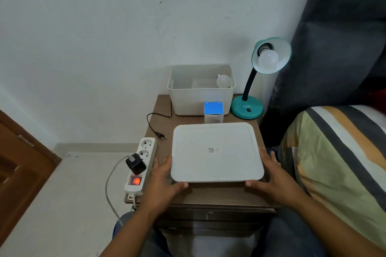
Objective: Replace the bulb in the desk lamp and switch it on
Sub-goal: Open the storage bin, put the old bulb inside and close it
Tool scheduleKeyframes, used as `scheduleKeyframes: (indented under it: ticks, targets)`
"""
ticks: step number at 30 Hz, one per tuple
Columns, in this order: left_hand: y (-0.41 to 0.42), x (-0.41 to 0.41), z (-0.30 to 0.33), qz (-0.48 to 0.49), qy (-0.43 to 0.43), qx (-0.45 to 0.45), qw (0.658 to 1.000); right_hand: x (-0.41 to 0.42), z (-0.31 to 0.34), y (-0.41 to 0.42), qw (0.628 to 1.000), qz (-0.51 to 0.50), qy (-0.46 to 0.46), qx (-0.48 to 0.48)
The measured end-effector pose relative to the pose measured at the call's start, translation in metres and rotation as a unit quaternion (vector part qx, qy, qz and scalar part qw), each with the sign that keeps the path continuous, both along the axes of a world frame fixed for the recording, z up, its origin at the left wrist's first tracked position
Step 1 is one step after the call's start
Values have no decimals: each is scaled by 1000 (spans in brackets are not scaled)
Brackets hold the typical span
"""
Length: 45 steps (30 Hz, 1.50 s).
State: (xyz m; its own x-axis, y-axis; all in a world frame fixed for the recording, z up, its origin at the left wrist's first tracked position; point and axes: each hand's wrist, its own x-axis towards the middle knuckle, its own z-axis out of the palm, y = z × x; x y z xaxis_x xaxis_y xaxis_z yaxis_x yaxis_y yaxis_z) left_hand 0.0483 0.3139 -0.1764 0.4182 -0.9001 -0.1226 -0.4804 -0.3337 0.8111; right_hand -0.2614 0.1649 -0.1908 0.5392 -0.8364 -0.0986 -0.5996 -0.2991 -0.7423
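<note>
A teal desk lamp [246, 108] stands at the back right of the nightstand, with a white bulb [268, 60] screwed into its shade. Another white bulb [223, 81] lies inside the open white bin [200, 100]. In front of the bin stands a small blue-and-white box [213, 110]. The bin's white lid [215, 158] lies flat on the nightstand. My left hand [165, 175] and my right hand [271, 173] flank it with fingers spread and thumbs at its front edge. The lamp's black plug [161, 135] lies loose on the nightstand.
A white power strip [146, 152] lies along the left edge of the wooden nightstand [208, 196], with its red switch [135, 180] lit and a black adapter [135, 164] plugged in. A striped bed [334, 152] is at the right, a brown door [20, 162] at the left.
</note>
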Motion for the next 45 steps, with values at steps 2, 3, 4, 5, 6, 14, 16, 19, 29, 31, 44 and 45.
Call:
scheduleKeyframes:
  ticks: [2,3,4,5,6,14,16,19,29,31,44,45]
  targets:
    - [-10,7,12,7,-3,-24,1000,6,8,-14,999,15,-19,-29]
    - [-16,10,19,13,2,-38,999,10,14,-21,998,22,-32,-43]
    - [-21,13,26,19,5,-47,999,15,22,-26,997,28,-45,-56]
    - [-27,16,33,19,3,-58,998,22,35,-29,995,34,-59,-68]
    - [-33,20,39,22,1,-68,997,28,44,-32,994,36,-75,-78]
    - [-97,63,82,13,-35,-94,995,72,83,-96,991,24,-115,-63]
    - [-114,72,93,11,-15,-96,995,84,90,-112,990,16,-127,-53]
    - [-138,86,105,-7,-14,-107,994,100,95,-137,990,16,-130,-51]
    - [-211,112,112,-36,36,-99,994,131,81,-209,992,13,-128,-21]
    - [-222,117,108,-39,54,-97,993,135,81,-218,990,15,-136,-17]
    - [-250,128,98,-45,95,-105,989,139,74,-248,991,6,-133,11]
    - [-250,128,98,-43,99,-104,989,140,74,-248,991,6,-132,12]
